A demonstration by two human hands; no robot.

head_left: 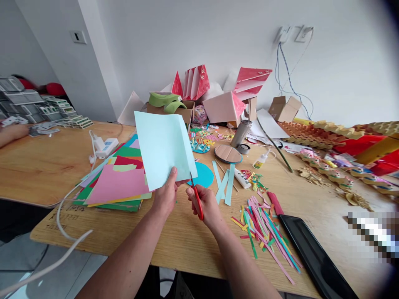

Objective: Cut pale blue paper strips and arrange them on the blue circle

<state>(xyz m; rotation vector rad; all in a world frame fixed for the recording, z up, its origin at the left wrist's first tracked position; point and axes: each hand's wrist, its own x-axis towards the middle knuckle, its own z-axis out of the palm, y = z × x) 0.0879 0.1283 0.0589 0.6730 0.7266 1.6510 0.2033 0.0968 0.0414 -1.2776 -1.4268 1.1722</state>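
Left hand [165, 195] pinches the lower edge of a pale blue paper sheet [163, 149], thumb in front, fingers behind, holding it upright above the table. Right hand [204, 203] is closed around the red handles of a pair of scissors [195, 198]; the blades point up and meet the sheet's bottom right edge, just beside the left thumb. How far the blades gape cannot be told.

Directly behind the sheet, a fanned stack of coloured paper [116, 182] lies flat on the wooden table [187, 241]: pink on top, green, red and yellow edges showing beneath. Right of the scissors, a turquoise paper disc [204, 175] lies partly hidden by the sheet; a few pale blue strips [226, 185] lie crossed just beside it.

Further right, a loose heap of thin multicoloured paper strips [264, 230] spreads toward the near table edge. A black tray [314, 257] lies diagonally next to the heap. A white glue bottle [261, 160] lies on its side past the strips, near a metal flask [240, 133] standing upright and a round cardboard disc [228, 153].

Table rear: cardboard boxes [283, 108] and red-and-white folded paper pieces [196, 82] against the wall. Far right, a long run of folded yellow and orange paper [327, 131].

Left side: a white cable [67, 207] trails off the table edge from a white power strip [104, 146]. Another person's forearm [12, 133] rests at the far left edge, near stacked small boxes [59, 110].
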